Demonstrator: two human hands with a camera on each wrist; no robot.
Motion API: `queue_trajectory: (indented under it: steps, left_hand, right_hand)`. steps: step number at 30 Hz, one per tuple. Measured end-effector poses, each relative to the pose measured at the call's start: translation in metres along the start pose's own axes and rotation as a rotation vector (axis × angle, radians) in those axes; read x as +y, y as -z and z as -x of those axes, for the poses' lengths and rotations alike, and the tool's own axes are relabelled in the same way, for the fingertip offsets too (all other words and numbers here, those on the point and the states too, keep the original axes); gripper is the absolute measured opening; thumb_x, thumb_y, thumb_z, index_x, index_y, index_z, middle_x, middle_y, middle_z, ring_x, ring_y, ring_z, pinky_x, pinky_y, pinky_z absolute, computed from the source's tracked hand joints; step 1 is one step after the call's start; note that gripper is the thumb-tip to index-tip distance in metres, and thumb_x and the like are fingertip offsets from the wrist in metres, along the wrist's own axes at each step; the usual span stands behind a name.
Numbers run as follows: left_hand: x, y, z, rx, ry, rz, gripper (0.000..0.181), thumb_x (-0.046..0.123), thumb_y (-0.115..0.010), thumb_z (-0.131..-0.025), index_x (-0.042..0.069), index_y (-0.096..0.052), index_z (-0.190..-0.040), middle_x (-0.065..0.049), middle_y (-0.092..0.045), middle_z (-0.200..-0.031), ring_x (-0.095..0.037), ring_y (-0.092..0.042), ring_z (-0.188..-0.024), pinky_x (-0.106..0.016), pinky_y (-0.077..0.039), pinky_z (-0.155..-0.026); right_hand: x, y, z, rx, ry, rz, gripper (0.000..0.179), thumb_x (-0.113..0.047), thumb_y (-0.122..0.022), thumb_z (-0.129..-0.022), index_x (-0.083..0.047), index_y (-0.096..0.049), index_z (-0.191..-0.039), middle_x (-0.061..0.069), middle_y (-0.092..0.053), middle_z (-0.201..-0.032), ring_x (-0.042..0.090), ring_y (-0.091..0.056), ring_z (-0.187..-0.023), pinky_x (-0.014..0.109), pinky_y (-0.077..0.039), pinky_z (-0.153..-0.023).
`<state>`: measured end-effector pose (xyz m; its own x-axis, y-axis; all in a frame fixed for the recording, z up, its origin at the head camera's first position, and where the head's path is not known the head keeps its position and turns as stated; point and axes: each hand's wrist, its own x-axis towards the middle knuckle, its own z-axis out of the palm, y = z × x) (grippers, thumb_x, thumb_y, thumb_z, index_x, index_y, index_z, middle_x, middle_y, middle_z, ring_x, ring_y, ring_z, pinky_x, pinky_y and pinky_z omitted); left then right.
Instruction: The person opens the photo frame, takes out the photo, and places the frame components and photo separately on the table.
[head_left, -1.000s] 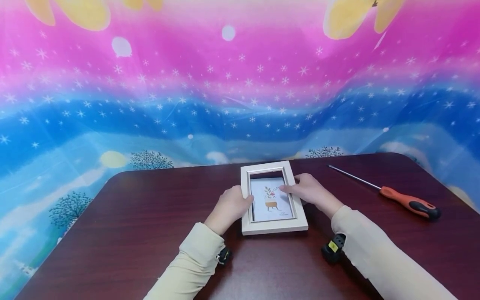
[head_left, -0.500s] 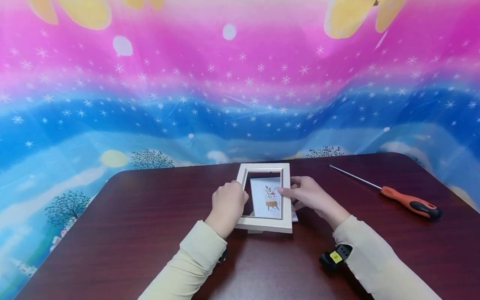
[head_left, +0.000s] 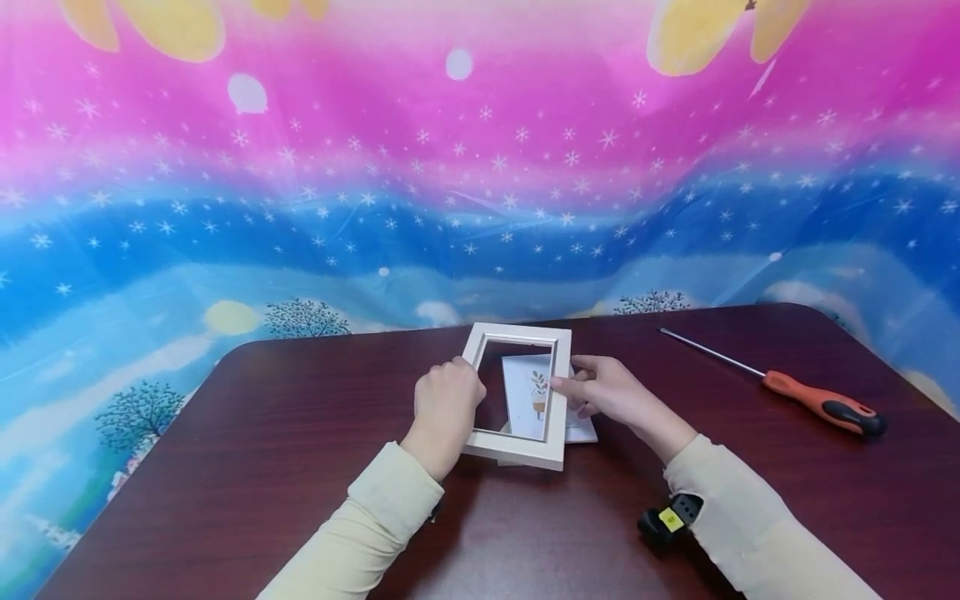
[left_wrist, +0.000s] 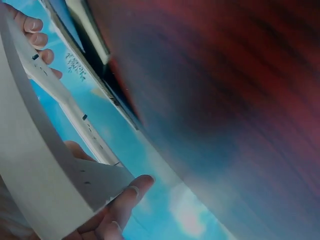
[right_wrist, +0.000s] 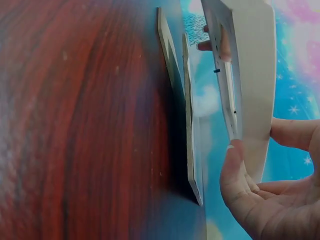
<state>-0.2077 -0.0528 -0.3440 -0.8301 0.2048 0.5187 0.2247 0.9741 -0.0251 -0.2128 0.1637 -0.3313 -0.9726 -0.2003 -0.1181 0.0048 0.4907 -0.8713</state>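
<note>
A white picture frame (head_left: pixel 517 451) is raised above the table, its opening see-through. My left hand (head_left: pixel 447 408) grips its left side, with fingers (left_wrist: pixel 131 196) curled round the rail in the left wrist view. At the right rail my right hand (head_left: pixel 611 387) pinches the frame between thumb and fingers. Under the frame lies a printed picture (head_left: pixel 528 408) of a potted plant on a backing board (right_wrist: pixel 189 125). In the right wrist view this board stands apart from the frame, with a support leg (right_wrist: pixel 167 50) beneath it. Small dark tabs line the frame's inner edge.
A screwdriver (head_left: pixel 817 404) with an orange and black handle lies at the right of the dark red wooden table (head_left: pixel 300 450). A colourful snowflake-print cloth (head_left: pixel 480 183) hangs behind the table's far edge.
The frame has moved left, held by both hands, baring the right part of the picture and board. The left hand has turned knuckles-up. The screwdriver has stayed in place.
</note>
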Motion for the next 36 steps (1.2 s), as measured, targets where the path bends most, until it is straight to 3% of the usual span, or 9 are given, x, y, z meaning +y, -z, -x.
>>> queue_trajectory:
  steps: [9, 16, 25, 31, 36]
  left_hand:
    - [-0.017, 0.001, 0.007, 0.054, -0.041, -0.010, 0.027, 0.003, -0.067, -0.081, 0.004, -0.050, -0.061, -0.009, -0.049, -0.051, -0.027, -0.058, -0.049, -0.036, -0.048, -0.042]
    - [-0.025, 0.005, 0.008, 0.083, -0.033, 0.002, 0.026, 0.003, -0.066, -0.079, 0.004, -0.049, -0.060, -0.011, -0.051, -0.051, -0.028, -0.058, -0.048, -0.037, -0.047, -0.040]
    - [-0.058, 0.014, 0.014, 0.002, 0.046, 0.048, 0.022, 0.005, -0.066, -0.080, 0.001, -0.051, -0.064, -0.014, -0.054, -0.054, -0.033, -0.059, -0.050, -0.044, -0.049, -0.044]
    - [-0.090, 0.026, 0.027, -0.063, 0.090, 0.085, 0.025, 0.010, -0.069, -0.083, 0.000, -0.052, -0.067, -0.012, -0.050, -0.054, -0.032, -0.056, -0.048, -0.047, -0.049, -0.045]
    - [-0.121, 0.037, 0.038, -0.133, 0.161, 0.119, 0.026, 0.015, -0.068, -0.086, -0.001, -0.054, -0.072, -0.012, -0.050, -0.057, -0.032, -0.055, -0.049, -0.049, -0.047, -0.044]
  right_hand:
    - [-0.001, 0.003, 0.001, -0.022, 0.025, 0.019, 0.067, -0.024, -0.063, -0.098, 0.014, -0.035, -0.145, 0.023, -0.066, -0.110, 0.024, -0.068, -0.085, 0.038, -0.058, -0.075]
    - [-0.008, -0.012, 0.000, -0.062, 0.078, 0.013, 0.068, -0.019, -0.065, -0.096, 0.014, -0.033, -0.146, 0.020, -0.070, -0.105, 0.024, -0.069, -0.082, 0.038, -0.058, -0.070]
    - [-0.027, -0.044, -0.020, -0.048, 0.049, 0.000, 0.066, -0.016, -0.065, -0.095, 0.011, -0.034, -0.147, 0.019, -0.070, -0.106, 0.023, -0.070, -0.077, 0.036, -0.057, -0.065]
    - [-0.041, -0.078, -0.025, -0.033, 0.076, -0.060, 0.059, -0.013, -0.065, -0.095, 0.008, -0.041, -0.145, 0.015, -0.071, -0.100, 0.020, -0.068, -0.073, 0.035, -0.058, -0.067]
    - [-0.057, -0.103, -0.026, -0.083, 0.118, -0.153, 0.055, -0.010, -0.063, -0.095, 0.009, -0.043, -0.143, 0.018, -0.071, -0.103, 0.024, -0.070, -0.076, 0.037, -0.059, -0.070]
